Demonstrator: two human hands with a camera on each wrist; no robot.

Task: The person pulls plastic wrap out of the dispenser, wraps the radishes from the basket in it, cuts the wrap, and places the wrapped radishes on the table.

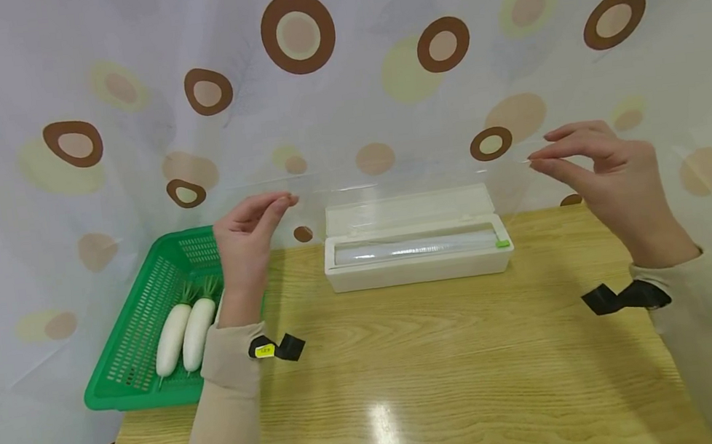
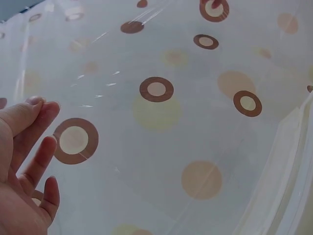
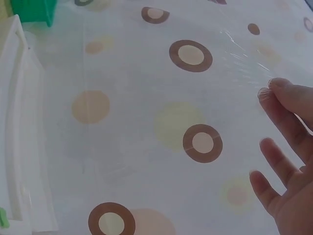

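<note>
A sheet of clear cling film [image 1: 361, 187] spans the space between my two raised hands, above and behind the white dispenser box. Thumb and index finger of my left hand [image 1: 251, 237] pinch its left corner. My right hand [image 1: 614, 174] pinches the right corner between thumb and index finger, the other fingers spread apart. Glints and creases run out from the pinched corners of the film in both wrist views [image 2: 98, 93] [image 3: 244, 61]. The cling film box [image 1: 421, 269] stands with its lid [image 1: 407, 210] up, and a roll of film [image 1: 414, 246] lies inside.
On the left, a green plastic basket [image 1: 132, 400] holds several white radishes [image 1: 174, 340] with short green tops; my left forearm partly covers it. A small green slider [image 1: 502, 243] sits on the box's right end. Behind the wooden table [image 1: 438, 366] hangs a patterned curtain [image 1: 368, 96].
</note>
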